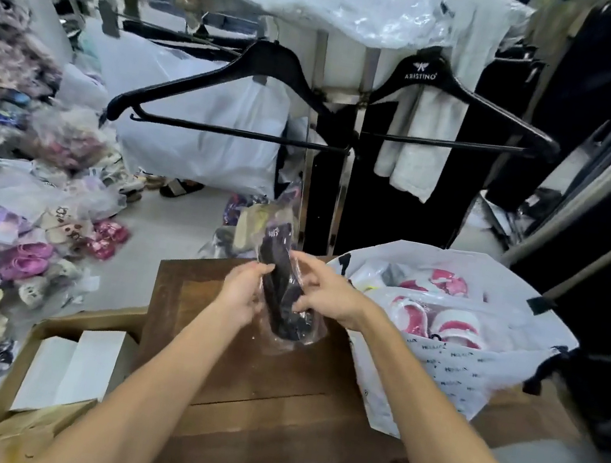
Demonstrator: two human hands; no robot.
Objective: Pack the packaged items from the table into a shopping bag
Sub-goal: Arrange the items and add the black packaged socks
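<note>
While both hands' fingers (308,304) grip a dark packet (281,292), the wooden table (248,395) stands amid clothing clutter.

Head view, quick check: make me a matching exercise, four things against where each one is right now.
Things:
1. dark packaged item
2. pink-and-white packaged items
3. shopping bag
4. white boxes

Places:
A. inside the shopping bag
B. on the right side of the wooden table
C. in the cardboard carton left of the table
D. held over the table by the left hand and right hand

Pairs: 1-D, 2-A, 3-B, 4-C
</note>
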